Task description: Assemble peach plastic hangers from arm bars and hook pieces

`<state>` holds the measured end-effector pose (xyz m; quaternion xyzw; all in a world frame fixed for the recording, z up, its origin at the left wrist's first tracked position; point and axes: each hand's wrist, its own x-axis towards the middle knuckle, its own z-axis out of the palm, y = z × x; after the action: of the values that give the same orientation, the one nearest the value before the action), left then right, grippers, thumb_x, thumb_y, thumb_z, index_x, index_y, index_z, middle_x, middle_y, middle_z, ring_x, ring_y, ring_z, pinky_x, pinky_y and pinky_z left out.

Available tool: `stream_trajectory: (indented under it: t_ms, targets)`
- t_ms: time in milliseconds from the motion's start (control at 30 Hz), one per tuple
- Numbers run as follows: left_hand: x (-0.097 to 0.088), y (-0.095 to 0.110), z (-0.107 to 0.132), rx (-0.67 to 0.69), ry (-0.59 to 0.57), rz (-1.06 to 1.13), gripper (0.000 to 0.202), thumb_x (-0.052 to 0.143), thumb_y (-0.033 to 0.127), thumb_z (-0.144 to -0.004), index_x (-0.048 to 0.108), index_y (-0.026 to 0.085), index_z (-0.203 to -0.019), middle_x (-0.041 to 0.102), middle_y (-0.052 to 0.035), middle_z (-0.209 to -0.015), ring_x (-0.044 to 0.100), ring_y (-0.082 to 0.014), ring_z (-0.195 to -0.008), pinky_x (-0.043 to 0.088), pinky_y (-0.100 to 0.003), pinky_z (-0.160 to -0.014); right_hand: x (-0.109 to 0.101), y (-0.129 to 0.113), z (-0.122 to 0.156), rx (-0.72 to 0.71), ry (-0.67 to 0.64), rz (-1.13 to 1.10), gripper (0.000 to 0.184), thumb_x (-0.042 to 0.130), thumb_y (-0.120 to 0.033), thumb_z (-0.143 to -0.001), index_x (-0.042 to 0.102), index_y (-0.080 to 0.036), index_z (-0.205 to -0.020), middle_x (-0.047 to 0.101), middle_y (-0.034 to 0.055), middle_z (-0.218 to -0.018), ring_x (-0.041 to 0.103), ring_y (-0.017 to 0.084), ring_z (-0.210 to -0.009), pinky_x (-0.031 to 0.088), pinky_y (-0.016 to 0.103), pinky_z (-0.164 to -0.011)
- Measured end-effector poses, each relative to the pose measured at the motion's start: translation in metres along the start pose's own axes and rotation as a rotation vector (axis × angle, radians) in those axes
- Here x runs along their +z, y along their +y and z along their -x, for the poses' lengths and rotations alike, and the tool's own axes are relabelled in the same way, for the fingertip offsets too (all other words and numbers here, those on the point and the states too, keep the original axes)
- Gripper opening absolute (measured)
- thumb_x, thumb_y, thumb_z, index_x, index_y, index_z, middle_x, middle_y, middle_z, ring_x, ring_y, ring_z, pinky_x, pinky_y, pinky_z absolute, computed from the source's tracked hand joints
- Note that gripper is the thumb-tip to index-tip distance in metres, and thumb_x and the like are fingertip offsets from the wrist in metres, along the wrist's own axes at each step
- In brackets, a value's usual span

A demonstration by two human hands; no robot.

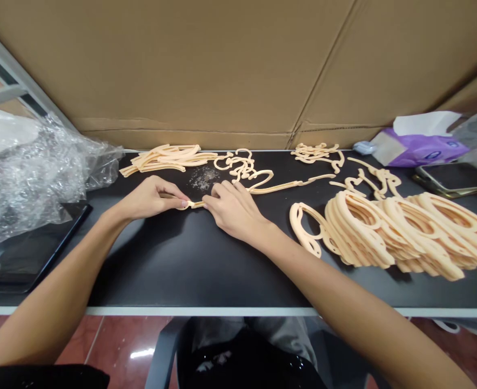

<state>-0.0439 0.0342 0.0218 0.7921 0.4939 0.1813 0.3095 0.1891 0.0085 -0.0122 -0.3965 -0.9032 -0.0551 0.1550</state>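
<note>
My left hand (151, 198) and my right hand (232, 208) meet at the middle of the black table (173, 270). Both pinch the same small peach-coloured plastic piece (193, 204) between their fingertips, one at each end. Just behind my right hand lie loose curled peach offcuts (242, 166) and a long thin strip (290, 185). A little patch of fine crumbs (203, 176) lies on the table behind the held piece.
A fanned stack of peach ring-shaped parts (396, 229) fills the right side. Straight strips (167, 158) are piled at the back left, more offcuts (317, 153) at the back. Crumpled clear plastic (31, 167) lies left, a purple tissue pack (418, 148) right, cardboard (222, 65) behind.
</note>
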Motion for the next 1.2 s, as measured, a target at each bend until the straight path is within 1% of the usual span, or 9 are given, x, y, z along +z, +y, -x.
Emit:
stream_trajectory:
  t_ms: [100,233,367,633,833,900,1033,1200]
  targets:
    - [-0.0004,0.0006,-0.0004,0.005,-0.034,-0.023,0.025,0.072,0.044,-0.077,0.082,0.022,-0.081,0.079,-0.0048,-0.082,0.071,-0.0179,-0.074,0.054,-0.024,-0.071,0.0022,0.0005,0.0002,-0.014,0.005,0.016,0.032,0.04,-0.021,-0.105,0.071,-0.018,-0.098,0.066,0.0089,-0.101,0.051,0.023,-0.095,0.029,0.039,-0.084]
    - [-0.0005,0.001,0.0001,0.035,-0.041,-0.044,0.024,0.071,0.045,-0.078,0.081,0.023,-0.077,0.078,-0.004,-0.081,0.07,-0.0176,-0.072,0.053,-0.024,-0.07,0.0034,0.0011,0.0002,-0.028,-0.002,0.018,0.03,0.04,-0.018,-0.104,0.07,-0.018,-0.098,0.066,0.0089,-0.102,0.051,0.023,-0.096,0.028,0.039,-0.083]
    - [0.0,0.0011,0.0006,0.056,-0.044,-0.045,0.024,0.071,0.045,-0.078,0.081,0.024,-0.075,0.077,-0.0034,-0.078,0.068,-0.0169,-0.069,0.052,-0.024,-0.067,0.0021,0.0022,-0.0005,-0.055,-0.017,0.034,0.03,0.039,-0.018,-0.105,0.069,-0.018,-0.098,0.066,0.0084,-0.103,0.051,0.022,-0.097,0.028,0.038,-0.082]
    - [-0.0007,0.0024,-0.0009,0.075,-0.07,-0.049,0.026,0.07,0.046,-0.079,0.08,0.024,-0.072,0.077,-0.0033,-0.077,0.067,-0.0165,-0.068,0.051,-0.025,-0.064,-0.001,0.0044,-0.0032,-0.09,-0.073,0.022,0.03,0.04,-0.018,-0.105,0.069,-0.017,-0.101,0.066,0.0088,-0.106,0.051,0.022,-0.098,0.028,0.038,-0.082]
    - [-0.0023,0.0,-0.0022,0.07,-0.151,-0.016,0.023,0.071,0.043,-0.079,0.08,0.024,-0.072,0.077,-0.0026,-0.078,0.067,-0.0157,-0.068,0.051,-0.023,-0.064,-0.0022,0.0039,-0.0031,-0.104,-0.082,-0.011,0.031,0.039,-0.02,-0.106,0.069,-0.018,-0.101,0.066,0.0082,-0.106,0.051,0.022,-0.099,0.028,0.037,-0.082]
    - [-0.0016,-0.0009,-0.0017,0.066,-0.135,-0.014,0.023,0.071,0.043,-0.079,0.081,0.024,-0.073,0.077,-0.0027,-0.078,0.068,-0.0165,-0.07,0.051,-0.024,-0.066,-0.0028,0.0036,-0.0032,-0.101,-0.083,-0.018,0.031,0.039,-0.02,-0.106,0.07,-0.017,-0.101,0.066,0.0084,-0.106,0.051,0.022,-0.099,0.028,0.037,-0.082]
    - [0.0013,-0.001,-0.0003,0.084,-0.064,-0.045,0.025,0.07,0.046,-0.079,0.081,0.024,-0.076,0.077,-0.0028,-0.078,0.069,-0.0173,-0.071,0.051,-0.025,-0.067,-0.0022,0.0043,-0.0038,-0.109,-0.073,-0.019,0.031,0.039,-0.018,-0.106,0.07,-0.016,-0.1,0.066,0.0085,-0.105,0.051,0.022,-0.098,0.028,0.038,-0.082]
    - [0.0039,0.0003,0.0004,0.127,0.003,-0.133,0.027,0.068,0.046,-0.081,0.08,0.022,-0.076,0.075,-0.0011,-0.076,0.066,-0.0146,-0.067,0.046,-0.023,-0.064,-0.0008,0.0054,-0.0044,-0.131,-0.072,-0.029,0.033,0.038,-0.015,-0.105,0.07,-0.015,-0.098,0.067,0.0089,-0.102,0.051,0.022,-0.094,0.027,0.038,-0.08]
